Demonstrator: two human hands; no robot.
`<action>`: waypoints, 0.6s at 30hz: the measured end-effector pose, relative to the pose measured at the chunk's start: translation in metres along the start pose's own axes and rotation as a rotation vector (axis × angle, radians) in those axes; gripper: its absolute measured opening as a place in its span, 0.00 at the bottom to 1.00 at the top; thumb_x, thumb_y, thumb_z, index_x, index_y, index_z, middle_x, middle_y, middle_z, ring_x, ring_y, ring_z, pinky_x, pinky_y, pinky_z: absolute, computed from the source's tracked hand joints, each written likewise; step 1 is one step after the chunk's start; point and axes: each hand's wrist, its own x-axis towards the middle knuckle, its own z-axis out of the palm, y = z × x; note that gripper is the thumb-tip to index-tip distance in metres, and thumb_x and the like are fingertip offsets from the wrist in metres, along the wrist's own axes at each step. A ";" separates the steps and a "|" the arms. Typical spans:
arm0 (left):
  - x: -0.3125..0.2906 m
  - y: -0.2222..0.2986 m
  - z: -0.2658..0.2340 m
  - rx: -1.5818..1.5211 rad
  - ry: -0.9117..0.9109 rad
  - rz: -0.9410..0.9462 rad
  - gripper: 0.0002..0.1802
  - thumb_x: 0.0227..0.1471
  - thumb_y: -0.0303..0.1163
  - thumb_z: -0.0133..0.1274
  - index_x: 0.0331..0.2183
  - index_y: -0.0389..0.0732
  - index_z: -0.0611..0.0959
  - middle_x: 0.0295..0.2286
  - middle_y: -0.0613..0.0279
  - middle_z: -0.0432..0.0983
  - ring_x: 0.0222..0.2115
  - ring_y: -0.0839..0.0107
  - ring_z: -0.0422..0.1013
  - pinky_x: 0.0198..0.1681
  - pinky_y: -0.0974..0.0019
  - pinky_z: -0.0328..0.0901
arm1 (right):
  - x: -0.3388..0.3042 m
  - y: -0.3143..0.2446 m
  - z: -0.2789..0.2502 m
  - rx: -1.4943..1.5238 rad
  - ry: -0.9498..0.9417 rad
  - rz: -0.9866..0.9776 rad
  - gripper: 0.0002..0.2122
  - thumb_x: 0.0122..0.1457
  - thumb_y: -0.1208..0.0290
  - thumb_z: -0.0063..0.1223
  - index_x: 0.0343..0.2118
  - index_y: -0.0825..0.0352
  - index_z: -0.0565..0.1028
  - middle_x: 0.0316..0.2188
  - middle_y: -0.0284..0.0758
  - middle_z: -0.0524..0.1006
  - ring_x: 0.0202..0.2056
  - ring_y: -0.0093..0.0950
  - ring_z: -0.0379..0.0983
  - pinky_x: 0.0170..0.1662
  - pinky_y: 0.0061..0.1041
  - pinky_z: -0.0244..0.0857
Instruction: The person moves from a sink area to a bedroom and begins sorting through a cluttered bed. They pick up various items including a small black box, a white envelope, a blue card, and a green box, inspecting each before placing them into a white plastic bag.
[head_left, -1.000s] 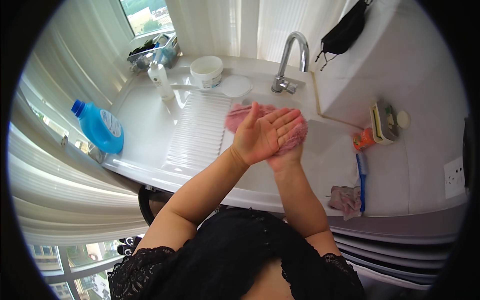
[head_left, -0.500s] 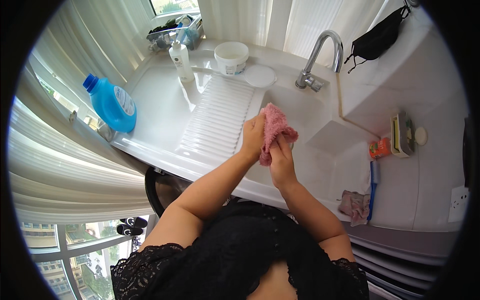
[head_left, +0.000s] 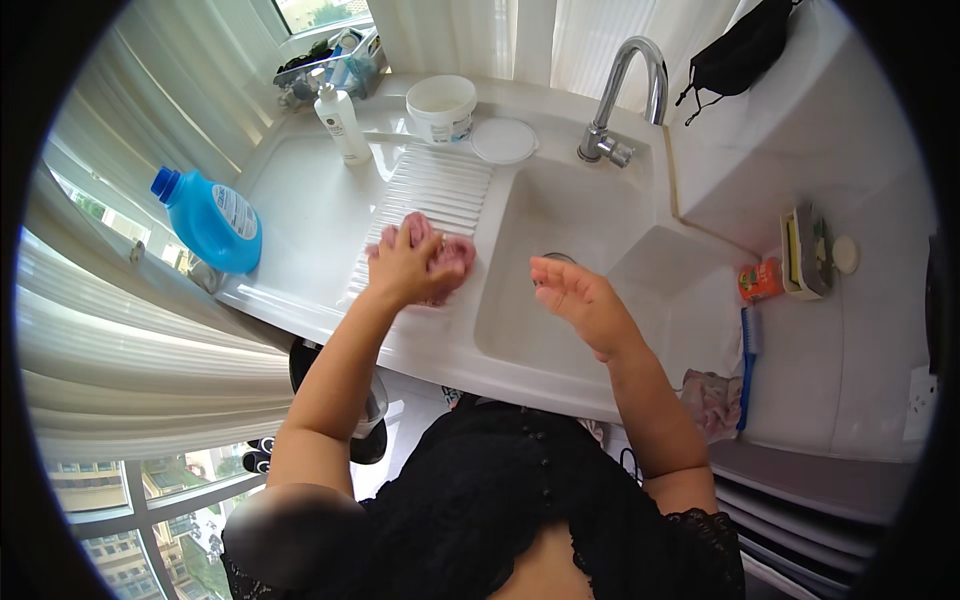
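Note:
My left hand lies over a crumpled pink fluffy cloth, its fingers curled into the fabric. Part of the cloth is hidden under that hand. It rests on the lower part of the white ribbed washboard, left of the sink basin. Over the basin hovers my right hand, holding nothing, its fingers stretched toward the left and apart from the cloth. Behind its fingertips the round drain shows in part.
A chrome faucet rises behind the basin. Around the washboard stand a blue detergent bottle, a white pump bottle, a white tub and its lid. To the right lie a blue brush and a stained rag.
The pink cloth has gone from between both hands above the basin edge down left onto the washboard, under my left hand. My right hand has let go of it and sits apart.

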 end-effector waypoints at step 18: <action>-0.014 0.187 -0.061 -2.302 -1.649 0.254 0.56 0.41 0.78 0.29 0.61 0.47 0.53 0.60 0.46 0.46 0.59 0.44 0.47 0.57 0.39 0.47 | -0.158 0.018 -0.018 0.892 0.483 -0.274 0.47 0.50 0.27 0.22 0.63 0.63 0.46 0.62 0.48 0.49 0.55 0.41 0.60 0.48 0.44 0.64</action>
